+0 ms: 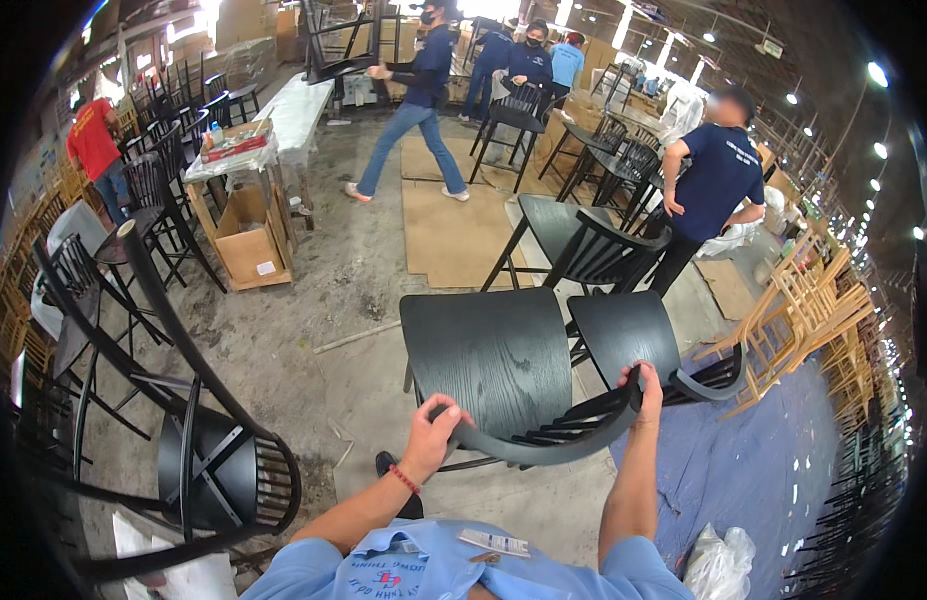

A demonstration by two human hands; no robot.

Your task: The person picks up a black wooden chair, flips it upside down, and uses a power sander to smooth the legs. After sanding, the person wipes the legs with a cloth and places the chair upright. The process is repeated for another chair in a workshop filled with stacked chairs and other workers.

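A black wooden chair point(489, 360) stands right in front of me, its seat facing away and its curved top rail nearest to me. My left hand point(431, 438) grips the left end of that rail. My right hand point(641, 385) grips the rail's right end. A second black chair point(624, 335) stands just to the right of it, and a third point(574, 240) stands behind them.
An overturned black chair point(199, 455) lies at my lower left. Black chairs point(154, 190) line the left side beside a cardboard box point(249, 240). Unpainted wooden chairs point(804, 300) pile up at the right. Several people stand and walk farther back. A blue tarp point(774, 470) covers the floor at right.
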